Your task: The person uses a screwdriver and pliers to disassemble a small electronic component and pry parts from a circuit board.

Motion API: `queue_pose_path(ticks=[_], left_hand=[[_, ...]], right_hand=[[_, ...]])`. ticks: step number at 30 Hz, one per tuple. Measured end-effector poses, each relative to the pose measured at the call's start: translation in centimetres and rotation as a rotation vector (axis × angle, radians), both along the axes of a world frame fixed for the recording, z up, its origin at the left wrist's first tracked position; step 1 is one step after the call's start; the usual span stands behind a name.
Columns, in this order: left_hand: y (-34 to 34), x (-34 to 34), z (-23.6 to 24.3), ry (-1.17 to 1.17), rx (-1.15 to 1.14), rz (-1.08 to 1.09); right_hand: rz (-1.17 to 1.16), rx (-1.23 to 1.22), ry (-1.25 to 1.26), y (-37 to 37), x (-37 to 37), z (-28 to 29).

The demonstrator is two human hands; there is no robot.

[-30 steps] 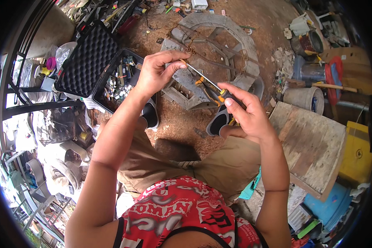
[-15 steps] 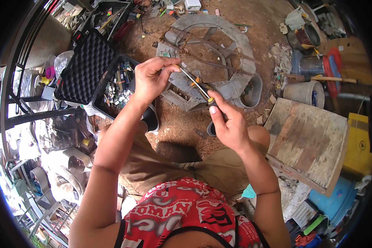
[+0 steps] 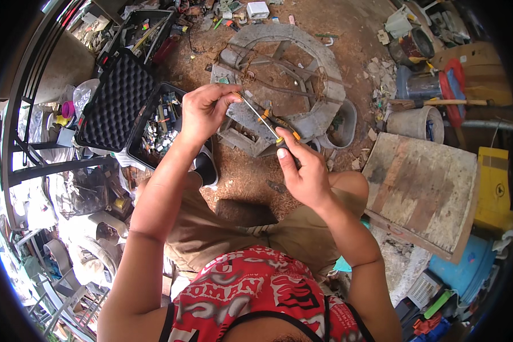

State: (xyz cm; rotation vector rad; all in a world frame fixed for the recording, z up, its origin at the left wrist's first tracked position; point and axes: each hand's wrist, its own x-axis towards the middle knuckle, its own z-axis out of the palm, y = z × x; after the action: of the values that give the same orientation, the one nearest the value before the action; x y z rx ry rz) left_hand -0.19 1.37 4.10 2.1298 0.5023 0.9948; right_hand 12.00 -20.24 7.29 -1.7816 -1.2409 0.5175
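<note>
My left hand is closed, pinching a small orange piece at the tip of a screwdriver's long metal shaft. My right hand grips the screwdriver's black and yellow handle, angled up toward the left. Just behind the shaft, orange-and-black pliers rest on an octagonal grey metal frame with rusty bars. What exactly the orange piece is, I cannot make out.
An open black case with foam lid and small parts lies left, beside a dark metal rack. Rightward are a worn wooden board, yellow case, blue bucket and grey bucket. Scraps litter the dirt floor.
Both hands, with the screwdriver between them, have shifted leftward and lower in the view. My right hand moved further than my left, and its grip on the handle continues.
</note>
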Motion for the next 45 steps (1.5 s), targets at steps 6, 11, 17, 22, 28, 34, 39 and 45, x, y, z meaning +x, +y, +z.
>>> queue_pose_path(ticks=[6, 11, 17, 22, 28, 34, 39, 45], left_hand=[[1.0, -0.3, -1.6, -0.065, -0.397, -0.238], [0.6, -0.1, -1.9, -0.072, -0.568, -0.300], [0.5, -0.1, -1.5, -0.080, -0.718, -0.274], [-0.3, 0.3, -1.6, -0.015, -0.394, -0.102], [-0.2, 0.3, -1.3, 0.000, -0.289, -0.021], [0.2, 0.2, -1.2, -0.060, -0.352, -0.087], [-1.0, 1.1, -1.2, -0.098, -0.345, -0.163], [-2.2, 2.2, -1.9, -0.139, -0.453, 0.018]], right_hand=[[0.176, -0.238, 0.185, 0.2, 4.4, 3.0], [0.212, -0.329, 0.144, 0.8, 4.9, 4.0], [0.176, 0.059, -0.044, 1.5, 4.3, 3.0], [0.095, -0.094, -0.092, 1.1, 3.0, 3.8], [-0.029, -0.044, -0.257, 0.9, 0.3, 2.9], [-0.023, 0.036, -0.210, 1.0, -0.5, 1.4], [0.028, -0.069, -0.066, 1.1, 2.8, 3.5], [0.028, -0.107, -0.340, 1.9, 1.4, 5.1]])
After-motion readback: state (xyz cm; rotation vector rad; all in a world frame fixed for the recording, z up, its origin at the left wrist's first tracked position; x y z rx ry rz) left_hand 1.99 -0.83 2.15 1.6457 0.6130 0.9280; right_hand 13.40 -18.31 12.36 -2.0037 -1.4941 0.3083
